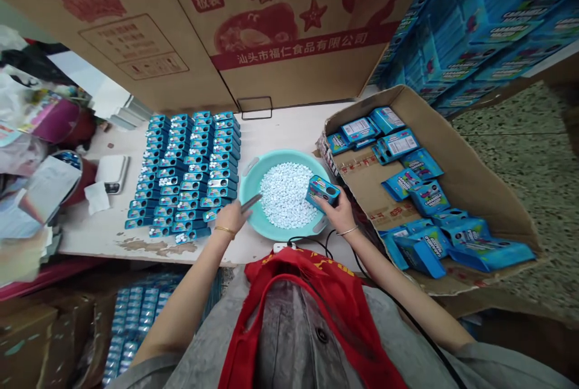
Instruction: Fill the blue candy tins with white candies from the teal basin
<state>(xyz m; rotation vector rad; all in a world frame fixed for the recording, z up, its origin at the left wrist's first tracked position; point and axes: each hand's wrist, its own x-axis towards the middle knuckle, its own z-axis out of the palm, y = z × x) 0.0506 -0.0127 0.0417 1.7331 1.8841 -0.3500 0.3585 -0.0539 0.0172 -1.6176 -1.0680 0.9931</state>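
Note:
My right hand (341,215) grips a small blue candy box (322,190) over the right side of a turquoise basin (248,187). A dark round opening shows on the box's upper face. Loose pale white candies (289,196) are heaped in the basin. At the basin's left rim, my left hand (230,218) is closed around a slim grey metal tool (251,202), whose tip points toward the candies. Its exact kind I cannot make out. Just left of that hand, several rows of blue candy boxes (194,178) stand packed side by side, some with white candies showing at their ends.
A cut-down cardboard carton (362,181) with loose blue boxes stands right of the basin. Large printed cartons (289,81) wall off the back. Stacked blue packs (493,33) rise at far right. A white scale (112,173) sits left; a black cable (398,304) crosses near my right arm.

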